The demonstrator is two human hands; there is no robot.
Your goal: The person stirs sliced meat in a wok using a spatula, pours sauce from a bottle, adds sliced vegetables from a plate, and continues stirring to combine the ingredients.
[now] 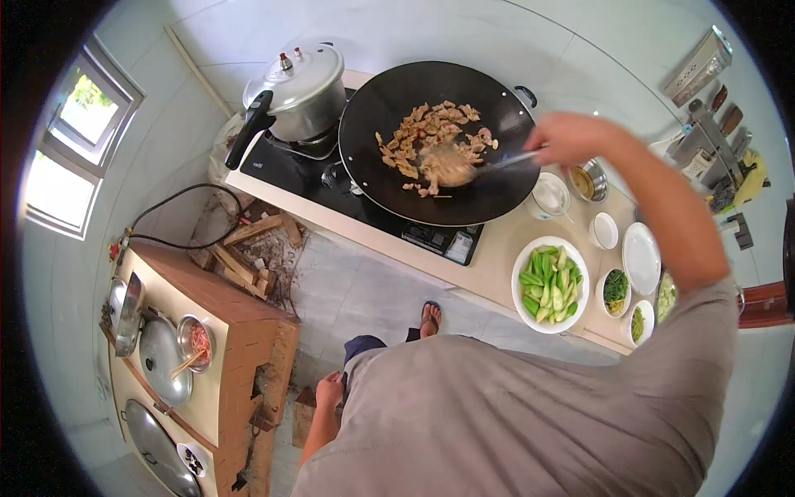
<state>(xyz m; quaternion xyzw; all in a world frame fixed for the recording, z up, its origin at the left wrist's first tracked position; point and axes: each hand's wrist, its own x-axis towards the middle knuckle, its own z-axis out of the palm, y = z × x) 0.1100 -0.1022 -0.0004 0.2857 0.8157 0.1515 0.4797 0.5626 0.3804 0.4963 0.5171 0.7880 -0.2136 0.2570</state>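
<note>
A large black wok (397,84) sits over the gas stove (273,161), with browned sliced meat (428,124) spread across its middle. My right hand (568,138) grips the handle of a metal spatula (506,163) above the wok's right rim. The spatula's head is blurred among the meat. Beside my body, low down, hangs my left hand (330,390), its fingers curled; whether anything is in it cannot be told. A white bowl of sliced green vegetables (549,282) stands on the counter (497,261), below the wok's right side.
A pressure cooker (304,93) stands left of the wok. Several small bowls (604,230) and a white oval plate (641,258) line the right counter. Pot lids (163,366) and a metal bowl of raw meat with chopsticks (197,341) rest on the left brick stove. Firewood (251,230) lies on the floor.
</note>
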